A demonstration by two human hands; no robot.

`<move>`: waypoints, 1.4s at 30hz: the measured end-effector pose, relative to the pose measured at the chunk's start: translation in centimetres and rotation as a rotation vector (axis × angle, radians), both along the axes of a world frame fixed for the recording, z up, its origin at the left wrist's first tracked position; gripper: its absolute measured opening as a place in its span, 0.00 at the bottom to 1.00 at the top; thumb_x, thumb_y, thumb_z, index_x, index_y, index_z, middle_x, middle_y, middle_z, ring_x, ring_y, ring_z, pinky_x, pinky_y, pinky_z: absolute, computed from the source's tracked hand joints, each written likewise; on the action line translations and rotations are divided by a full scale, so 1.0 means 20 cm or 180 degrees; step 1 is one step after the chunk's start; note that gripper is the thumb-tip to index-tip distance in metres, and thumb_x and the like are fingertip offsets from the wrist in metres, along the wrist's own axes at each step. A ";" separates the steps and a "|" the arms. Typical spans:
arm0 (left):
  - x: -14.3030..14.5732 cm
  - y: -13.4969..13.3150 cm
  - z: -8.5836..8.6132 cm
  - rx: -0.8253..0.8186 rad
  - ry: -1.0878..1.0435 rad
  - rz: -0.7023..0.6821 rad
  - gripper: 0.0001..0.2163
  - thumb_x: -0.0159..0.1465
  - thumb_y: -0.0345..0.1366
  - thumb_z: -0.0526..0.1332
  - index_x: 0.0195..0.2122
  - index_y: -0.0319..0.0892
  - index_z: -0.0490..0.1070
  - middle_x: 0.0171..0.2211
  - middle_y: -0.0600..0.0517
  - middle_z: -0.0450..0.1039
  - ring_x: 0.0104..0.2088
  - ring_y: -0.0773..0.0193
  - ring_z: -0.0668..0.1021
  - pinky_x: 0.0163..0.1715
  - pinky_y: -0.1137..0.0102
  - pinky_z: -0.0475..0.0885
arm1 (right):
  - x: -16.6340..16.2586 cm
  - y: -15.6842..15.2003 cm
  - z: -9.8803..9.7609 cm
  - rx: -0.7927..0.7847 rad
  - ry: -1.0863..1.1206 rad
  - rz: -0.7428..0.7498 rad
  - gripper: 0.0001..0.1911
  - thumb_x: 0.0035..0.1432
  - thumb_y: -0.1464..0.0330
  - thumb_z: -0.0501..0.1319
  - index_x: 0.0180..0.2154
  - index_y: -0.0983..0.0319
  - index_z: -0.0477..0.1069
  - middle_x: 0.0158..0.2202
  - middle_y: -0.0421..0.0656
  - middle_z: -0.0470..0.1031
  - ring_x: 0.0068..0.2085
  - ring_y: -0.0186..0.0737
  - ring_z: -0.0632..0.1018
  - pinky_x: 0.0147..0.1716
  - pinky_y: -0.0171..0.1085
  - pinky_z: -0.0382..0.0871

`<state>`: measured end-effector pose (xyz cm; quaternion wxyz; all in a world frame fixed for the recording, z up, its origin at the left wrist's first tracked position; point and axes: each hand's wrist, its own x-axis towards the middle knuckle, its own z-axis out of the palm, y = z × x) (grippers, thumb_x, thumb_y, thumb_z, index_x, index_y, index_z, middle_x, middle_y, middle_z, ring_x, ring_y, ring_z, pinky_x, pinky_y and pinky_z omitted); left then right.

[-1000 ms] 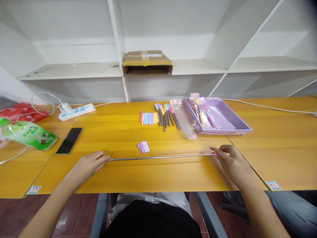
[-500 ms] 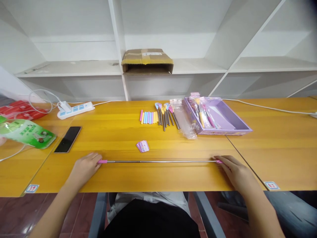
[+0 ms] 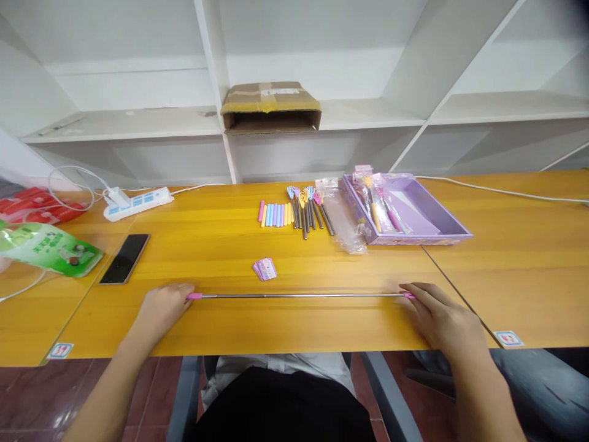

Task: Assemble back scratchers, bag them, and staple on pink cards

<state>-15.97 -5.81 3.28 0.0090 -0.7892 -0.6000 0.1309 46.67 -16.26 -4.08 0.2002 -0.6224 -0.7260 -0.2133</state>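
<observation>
A long thin metal rod (image 3: 299, 296) with pink ends lies stretched across the yellow table (image 3: 221, 245), parallel to its front edge. My left hand (image 3: 161, 309) grips the rod's left pink end, fingers curled around it. My right hand (image 3: 442, 316) holds the right pink end between its fingertips. A small pink packet (image 3: 265, 269) lies just behind the rod's middle. Farther back sits a row of short pastel sticks (image 3: 275, 215) beside several collapsed metal rods with coloured claw heads (image 3: 309, 212).
A purple box tray (image 3: 414, 212) with more rods and a clear plastic bag (image 3: 345, 224) stands at the back right. A phone (image 3: 125, 258), a green pouch (image 3: 48, 248), a power strip (image 3: 138, 203) and a red pack (image 3: 32, 205) lie left. A cardboard box (image 3: 269, 107) sits on the shelf.
The rod has been drawn out longer, its left pink end now showing at my left hand. Both hands moved slightly toward the table's front edge, then held steady.
</observation>
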 end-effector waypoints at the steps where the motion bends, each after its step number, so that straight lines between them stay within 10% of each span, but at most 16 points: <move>1: 0.05 -0.01 0.00 -0.0052 -0.0031 -0.0068 0.11 0.76 0.38 0.57 0.41 0.43 0.79 0.41 0.43 0.86 0.43 0.46 0.86 0.34 0.66 0.68 | -0.05 0.01 0.02 0.0014 0.0002 0.0079 0.10 0.74 0.65 0.63 0.53 0.57 0.80 0.50 0.42 0.86 0.40 0.36 0.87 0.34 0.34 0.74; 15: 0.80 -0.19 -0.03 -0.0618 -0.0333 -0.0557 0.10 0.78 0.32 0.55 0.46 0.41 0.77 0.39 0.41 0.84 0.39 0.48 0.87 0.35 0.65 0.74 | -1.07 0.10 0.08 -0.0669 -0.0176 0.1205 0.11 0.73 0.78 0.56 0.49 0.64 0.75 0.40 0.47 0.82 0.33 0.39 0.79 0.32 0.37 0.71; 30: 0.92 -0.28 -0.19 0.0714 -0.0668 -0.0690 0.07 0.74 0.29 0.57 0.43 0.41 0.75 0.39 0.41 0.77 0.41 0.48 0.76 0.43 0.53 0.68 | -1.15 0.11 -0.02 -0.0447 0.0515 0.0740 0.12 0.78 0.70 0.55 0.54 0.63 0.76 0.43 0.47 0.82 0.29 0.34 0.78 0.28 0.35 0.64; 42: 0.83 -0.21 -0.23 0.0242 -0.0960 -0.0846 0.06 0.72 0.35 0.59 0.37 0.44 0.72 0.33 0.46 0.77 0.36 0.54 0.78 0.37 0.60 0.67 | -1.13 0.11 -0.03 -0.0588 0.0589 0.1065 0.12 0.77 0.73 0.57 0.56 0.63 0.74 0.45 0.47 0.81 0.33 0.36 0.80 0.33 0.36 0.71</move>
